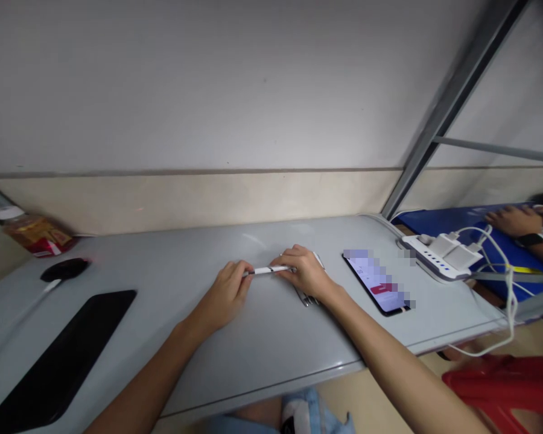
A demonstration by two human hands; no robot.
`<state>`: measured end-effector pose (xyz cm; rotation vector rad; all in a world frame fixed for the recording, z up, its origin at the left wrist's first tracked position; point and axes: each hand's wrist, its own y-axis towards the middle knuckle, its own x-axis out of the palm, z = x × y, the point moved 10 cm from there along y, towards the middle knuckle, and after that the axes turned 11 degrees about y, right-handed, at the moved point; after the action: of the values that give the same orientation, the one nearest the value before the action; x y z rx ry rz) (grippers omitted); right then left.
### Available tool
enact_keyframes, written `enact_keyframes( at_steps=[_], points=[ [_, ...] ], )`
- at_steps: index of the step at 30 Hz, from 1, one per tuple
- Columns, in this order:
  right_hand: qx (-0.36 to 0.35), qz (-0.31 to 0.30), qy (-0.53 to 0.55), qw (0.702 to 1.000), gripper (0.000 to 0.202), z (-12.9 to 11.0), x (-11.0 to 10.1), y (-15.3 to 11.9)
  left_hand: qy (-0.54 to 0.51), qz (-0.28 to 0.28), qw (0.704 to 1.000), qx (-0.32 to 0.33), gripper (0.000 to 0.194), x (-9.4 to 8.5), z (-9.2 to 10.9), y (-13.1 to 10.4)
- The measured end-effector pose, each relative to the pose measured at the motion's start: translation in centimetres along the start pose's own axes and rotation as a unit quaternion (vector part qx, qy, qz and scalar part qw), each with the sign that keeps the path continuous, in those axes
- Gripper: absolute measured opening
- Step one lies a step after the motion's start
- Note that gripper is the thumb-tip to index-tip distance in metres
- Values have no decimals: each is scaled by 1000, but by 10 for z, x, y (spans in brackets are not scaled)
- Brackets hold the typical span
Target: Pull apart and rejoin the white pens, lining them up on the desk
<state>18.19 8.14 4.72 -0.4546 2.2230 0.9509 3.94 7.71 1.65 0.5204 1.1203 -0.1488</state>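
A slim white pen point(262, 270) with dark marks is held level just over the grey desk, stretched between both hands. My left hand point(227, 294) pinches its left end with thumb and fingers. At the other end, the fingers of my right hand point(308, 274) are closed round the pen. Several more pens point(306, 298) lie on the desk beneath and beside my right hand, which hides most of them; only their tips and a few ends stick out.
Right of my hands lies a phone point(375, 283), screen lit; behind it, a white power strip point(434, 256) with plugs and cables. A black mat point(67, 355), a dark mouse point(64, 269) and a jar point(38, 234) stand left. Another person's hand point(516, 220) rests far right.
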Motion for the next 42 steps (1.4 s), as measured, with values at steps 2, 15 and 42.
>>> enact_keyframes(
  at_steps=[2, 15, 42],
  points=[
    [-4, -1, 6, 1000, 17, -1, -1, 0, -3, -4, 1000, 1, 19, -1, 2, 0],
    [42, -10, 127, 991, 20, 2, 1, 0, 10, 1, 1000, 24, 19, -6, 9, -1],
    [170, 60, 262, 948, 36, 37, -4, -6, -233, 51, 952, -191, 31, -17, -46, 4]
  ],
)
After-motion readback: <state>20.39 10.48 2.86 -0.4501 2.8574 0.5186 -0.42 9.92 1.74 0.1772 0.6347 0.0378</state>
